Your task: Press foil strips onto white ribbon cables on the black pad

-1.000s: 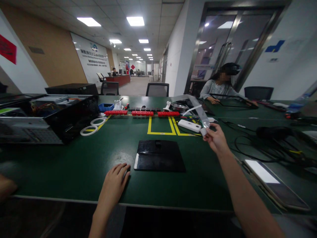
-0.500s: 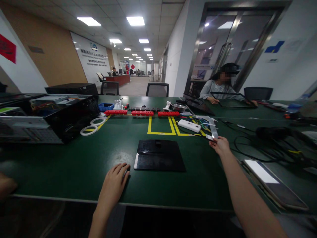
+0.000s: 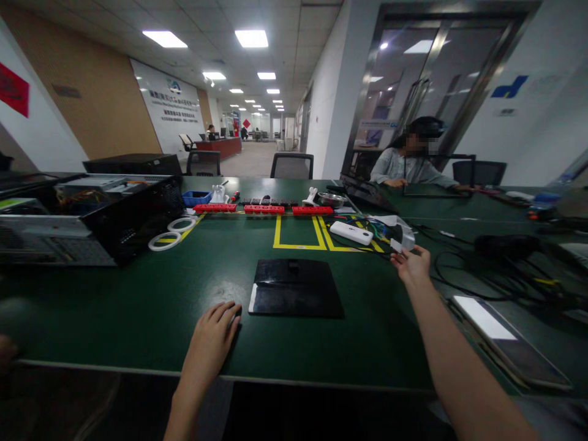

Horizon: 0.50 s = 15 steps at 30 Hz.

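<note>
My right hand (image 3: 412, 264) pinches the near edge of a translucent plastic bag (image 3: 407, 234) at the right of the table. Coloured cables (image 3: 379, 228) lie beside the bag, and a white oblong device (image 3: 351, 233) rests to their left. Palm down on the green table, my left hand (image 3: 215, 334) has its fingers loosely stretched and a little bent; whatever is beneath them is hidden. Between the two hands lies a flat black plate (image 3: 296, 288) with a small notch near its far edge and a whitish strip at its left.
An open computer case (image 3: 138, 220) stands at left, beside two white rings (image 3: 165, 241). Red trays (image 3: 264, 209) line the back, behind yellow tape (image 3: 301, 247). A phone-like slab (image 3: 509, 340) and black cables (image 3: 487, 269) lie at right. Across the table a person (image 3: 413, 156) handles a black frame (image 3: 438, 194).
My right hand has shifted slightly right and the bag has folded over towards it. My left hand is still. The person opposite has tilted the black frame more upright.
</note>
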Each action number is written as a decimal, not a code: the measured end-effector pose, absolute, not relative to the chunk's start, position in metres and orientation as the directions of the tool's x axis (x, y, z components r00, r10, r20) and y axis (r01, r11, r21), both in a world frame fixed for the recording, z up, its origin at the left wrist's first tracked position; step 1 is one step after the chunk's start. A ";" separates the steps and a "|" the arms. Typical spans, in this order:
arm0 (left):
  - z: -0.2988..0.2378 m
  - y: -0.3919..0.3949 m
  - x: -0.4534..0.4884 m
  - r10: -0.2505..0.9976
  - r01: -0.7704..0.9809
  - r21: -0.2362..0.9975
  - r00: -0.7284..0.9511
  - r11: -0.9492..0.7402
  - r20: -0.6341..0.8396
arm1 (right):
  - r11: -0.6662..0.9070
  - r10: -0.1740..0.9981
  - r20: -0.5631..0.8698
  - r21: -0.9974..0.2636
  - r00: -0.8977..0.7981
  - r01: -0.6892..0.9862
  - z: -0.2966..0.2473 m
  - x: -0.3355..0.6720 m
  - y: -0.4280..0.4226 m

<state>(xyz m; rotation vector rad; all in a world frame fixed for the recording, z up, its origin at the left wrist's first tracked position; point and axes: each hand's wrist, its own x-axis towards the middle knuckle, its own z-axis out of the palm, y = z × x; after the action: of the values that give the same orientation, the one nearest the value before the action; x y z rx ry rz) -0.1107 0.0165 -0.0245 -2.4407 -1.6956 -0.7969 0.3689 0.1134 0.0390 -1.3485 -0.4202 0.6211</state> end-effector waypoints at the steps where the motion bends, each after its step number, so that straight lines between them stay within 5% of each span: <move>1: -0.025 0.017 -0.111 0.856 0.890 0.234 0.258 -0.391 0.448 | 0.140 0.626 -0.041 -0.976 0.779 -0.164 0.042 0.366 0.113; 7: -0.026 0.017 -0.112 0.854 0.888 0.237 0.259 -0.394 0.451 | 0.363 0.670 0.196 -0.928 0.716 -0.086 0.062 0.337 0.107; 15: -0.025 0.016 -0.112 0.860 0.888 0.242 0.260 -0.392 0.439 | 0.491 0.854 0.463 -0.868 0.238 -0.074 0.087 0.283 0.072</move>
<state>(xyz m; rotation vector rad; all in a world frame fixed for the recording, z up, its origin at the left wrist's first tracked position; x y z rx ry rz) -0.1117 0.0163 -0.0246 -2.4508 -1.7017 -0.7967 0.2830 0.0721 0.0868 -0.8415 -1.1582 0.7507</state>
